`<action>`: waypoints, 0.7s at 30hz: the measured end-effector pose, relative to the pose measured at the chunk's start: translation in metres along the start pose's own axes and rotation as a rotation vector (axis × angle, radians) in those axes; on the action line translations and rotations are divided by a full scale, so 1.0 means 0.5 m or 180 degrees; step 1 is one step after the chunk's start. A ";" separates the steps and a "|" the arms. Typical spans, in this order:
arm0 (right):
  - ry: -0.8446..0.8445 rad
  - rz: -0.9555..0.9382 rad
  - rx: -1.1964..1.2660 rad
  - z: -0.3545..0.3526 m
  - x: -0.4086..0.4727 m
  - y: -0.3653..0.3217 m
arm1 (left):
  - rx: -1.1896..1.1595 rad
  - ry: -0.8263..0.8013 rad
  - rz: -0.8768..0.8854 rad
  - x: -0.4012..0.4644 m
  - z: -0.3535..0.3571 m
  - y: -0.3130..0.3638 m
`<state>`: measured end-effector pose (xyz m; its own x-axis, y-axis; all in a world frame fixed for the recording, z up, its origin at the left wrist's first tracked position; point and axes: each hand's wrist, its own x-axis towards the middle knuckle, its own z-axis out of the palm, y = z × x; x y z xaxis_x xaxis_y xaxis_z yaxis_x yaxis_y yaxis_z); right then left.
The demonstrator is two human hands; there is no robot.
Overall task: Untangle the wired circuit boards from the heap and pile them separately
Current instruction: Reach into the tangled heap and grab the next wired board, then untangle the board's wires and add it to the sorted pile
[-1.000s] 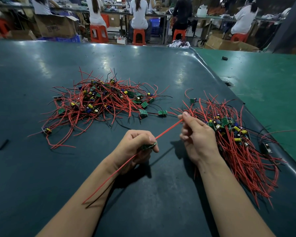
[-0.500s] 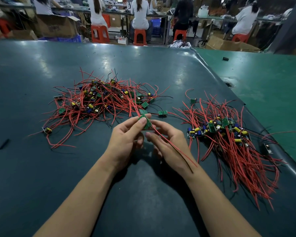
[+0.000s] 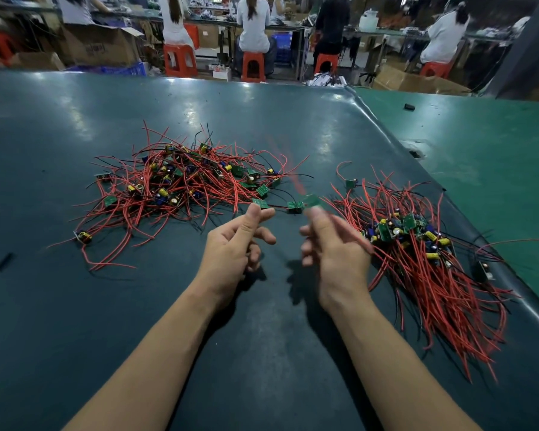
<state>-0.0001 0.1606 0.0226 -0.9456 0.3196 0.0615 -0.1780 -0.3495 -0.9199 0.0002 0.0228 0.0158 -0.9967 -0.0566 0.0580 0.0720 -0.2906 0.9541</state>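
Right hand (image 3: 333, 244), blurry, mid frame, pinching a small green board (image 3: 312, 201) at the fingertips, red wire trailing up. Left hand (image 3: 234, 244) beside it, fingers loosely curled, holding nothing. Tangled heap (image 3: 175, 181) upper left on the table (image 3: 44, 306). Sorted pile (image 3: 433, 259) at right.

The tabletop (image 3: 75, 306) is covered in a smooth, dark sheet with a soft sheen (lamp glare is reflected far off). Glossy red insulation is seen on the wires (image 3: 442, 293); plastic stools (image 3: 253, 65) stand behind.
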 end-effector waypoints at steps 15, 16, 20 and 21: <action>0.0662 -0.0079 0.0246 -0.018 0.018 0.001 | 0.3716 0.1692 0.1180 0.028 -0.082 0.005; 0.0601 -0.0093 0.0202 -0.019 0.018 0.003 | 0.3943 0.1810 0.0991 0.033 -0.091 0.004; 0.0565 0.0006 0.0138 -0.019 0.020 0.007 | 0.4418 0.1589 0.0037 0.048 -0.119 0.004; 0.0572 0.0069 0.0136 -0.019 0.021 0.007 | 0.4525 0.1513 -0.0045 0.051 -0.122 0.003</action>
<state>-0.0080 0.1709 0.0165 -0.8861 0.4624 -0.0319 -0.1731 -0.3940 -0.9027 -0.0229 -0.0372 0.0006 -0.8722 -0.4396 0.2147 -0.3106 0.8366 0.4512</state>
